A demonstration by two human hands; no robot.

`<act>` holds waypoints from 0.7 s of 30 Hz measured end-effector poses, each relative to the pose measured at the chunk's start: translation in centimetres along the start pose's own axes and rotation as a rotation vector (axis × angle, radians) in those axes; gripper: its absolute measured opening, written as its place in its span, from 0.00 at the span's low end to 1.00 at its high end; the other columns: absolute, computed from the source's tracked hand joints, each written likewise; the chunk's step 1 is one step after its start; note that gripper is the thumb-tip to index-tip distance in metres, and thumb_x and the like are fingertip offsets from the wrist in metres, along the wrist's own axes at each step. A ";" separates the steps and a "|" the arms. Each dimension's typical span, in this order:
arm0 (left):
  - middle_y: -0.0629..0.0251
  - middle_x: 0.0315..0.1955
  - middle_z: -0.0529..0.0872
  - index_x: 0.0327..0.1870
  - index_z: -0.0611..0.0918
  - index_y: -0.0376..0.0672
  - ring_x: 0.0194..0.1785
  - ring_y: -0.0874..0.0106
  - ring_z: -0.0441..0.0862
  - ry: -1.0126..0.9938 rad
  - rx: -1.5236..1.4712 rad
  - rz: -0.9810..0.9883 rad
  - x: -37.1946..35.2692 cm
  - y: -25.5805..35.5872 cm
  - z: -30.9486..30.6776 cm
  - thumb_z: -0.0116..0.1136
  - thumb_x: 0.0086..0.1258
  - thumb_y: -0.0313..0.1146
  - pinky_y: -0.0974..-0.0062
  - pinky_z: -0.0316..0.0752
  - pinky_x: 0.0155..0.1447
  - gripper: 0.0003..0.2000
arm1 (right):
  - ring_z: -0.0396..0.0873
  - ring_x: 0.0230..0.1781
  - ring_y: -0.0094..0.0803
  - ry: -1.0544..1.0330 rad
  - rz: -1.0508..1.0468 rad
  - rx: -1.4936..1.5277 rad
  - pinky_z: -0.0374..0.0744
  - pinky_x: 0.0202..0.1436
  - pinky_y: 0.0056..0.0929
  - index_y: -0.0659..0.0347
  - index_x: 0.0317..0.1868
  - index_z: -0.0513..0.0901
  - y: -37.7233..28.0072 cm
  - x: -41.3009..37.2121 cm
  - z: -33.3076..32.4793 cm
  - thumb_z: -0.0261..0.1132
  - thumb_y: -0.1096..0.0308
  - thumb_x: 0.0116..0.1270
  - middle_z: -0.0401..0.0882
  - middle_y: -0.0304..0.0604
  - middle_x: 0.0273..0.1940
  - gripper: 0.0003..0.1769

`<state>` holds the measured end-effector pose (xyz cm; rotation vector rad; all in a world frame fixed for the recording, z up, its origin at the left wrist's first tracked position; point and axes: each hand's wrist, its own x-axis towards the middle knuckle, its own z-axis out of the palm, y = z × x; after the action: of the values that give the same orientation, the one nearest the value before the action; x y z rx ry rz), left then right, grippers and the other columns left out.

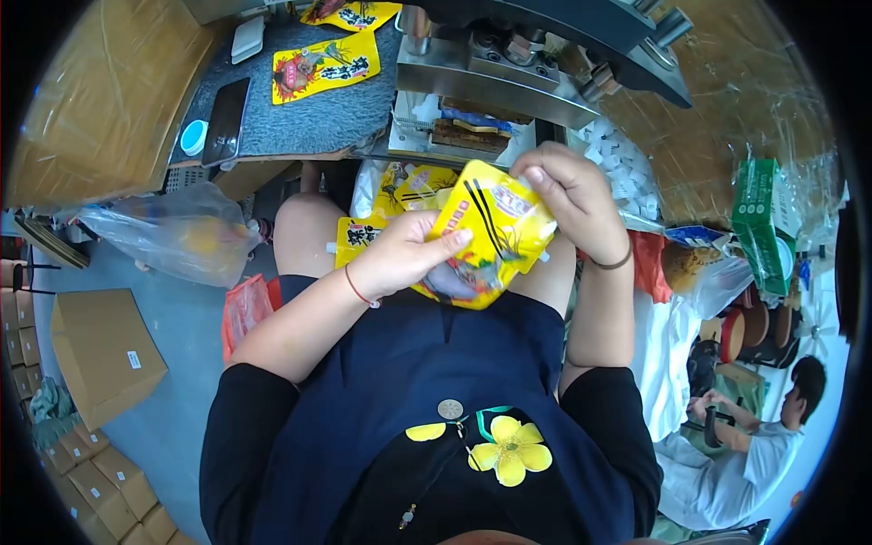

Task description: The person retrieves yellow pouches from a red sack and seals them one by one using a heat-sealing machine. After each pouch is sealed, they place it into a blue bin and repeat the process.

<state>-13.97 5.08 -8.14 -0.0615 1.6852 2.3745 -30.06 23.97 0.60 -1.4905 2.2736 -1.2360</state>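
A yellow printed spout pouch is held tilted above my lap. My left hand is closed on its left side, with the thumb lying across the printed front. At the pouch's upper right edge, my right hand has its fingers curled and pinched against it; the exact contact is partly hidden. A small white spout sticks out at the lower right. Below and behind, more yellow pouches lie in a heap between my knees, and another yellow pouch rests by my left thigh.
Ahead stands a metal press machine. White caps are piled to its right. On the left worktop lie a yellow pouch, a phone and a blue-white lid. Cardboard boxes stand left; another person sits right.
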 end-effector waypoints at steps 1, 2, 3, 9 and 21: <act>0.65 0.50 0.89 0.58 0.83 0.36 0.52 0.76 0.85 -0.040 -0.112 -0.058 0.1 -0.4 0.3 0.59 0.80 0.37 0.74 0.79 0.60 0.15 | 0.83 0.40 0.42 -0.075 0.042 0.019 0.80 0.46 0.35 0.64 0.45 0.85 0.2 -0.3 -0.4 0.63 0.68 0.75 0.84 0.48 0.39 0.08; 0.64 0.50 0.89 0.58 0.82 0.35 0.52 0.76 0.85 -0.051 -0.141 -0.103 0.2 -0.8 0.6 0.60 0.79 0.35 0.74 0.80 0.60 0.15 | 0.82 0.41 0.35 -0.106 0.048 0.030 0.77 0.46 0.31 0.66 0.47 0.85 0.6 -0.5 -0.5 0.60 0.65 0.78 0.84 0.46 0.41 0.12; 0.63 0.51 0.89 0.58 0.82 0.35 0.52 0.75 0.86 -0.064 -0.167 -0.148 0.4 -1.1 0.7 0.62 0.78 0.33 0.73 0.80 0.60 0.14 | 0.82 0.41 0.37 -0.012 0.051 -0.051 0.78 0.46 0.32 0.66 0.47 0.85 1.2 -0.9 -0.6 0.60 0.65 0.78 0.84 0.47 0.41 0.12; 0.59 0.50 0.89 0.58 0.82 0.33 0.51 0.72 0.87 0.052 -0.216 -0.041 3.8 -0.8 -1.9 0.63 0.72 0.24 0.71 0.81 0.59 0.15 | 0.83 0.42 0.53 0.428 0.139 -0.614 0.80 0.46 0.43 0.62 0.46 0.86 8.5 -3.3 -2.4 0.62 0.65 0.75 0.85 0.54 0.41 0.11; 0.57 0.37 0.87 0.44 0.82 0.35 0.43 0.63 0.86 0.422 0.484 0.201 2.8 0.1 -5.5 0.64 0.74 0.39 0.68 0.80 0.50 0.13 | 0.79 0.34 0.51 0.747 -0.112 -0.864 0.75 0.40 0.47 0.63 0.37 0.85 9.4 -5.8 0.3 0.63 0.67 0.70 0.82 0.52 0.35 0.08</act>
<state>-17.23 0.34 -10.36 -0.3445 2.5301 2.1125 -33.53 30.11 -7.91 -1.5328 3.5963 -0.9644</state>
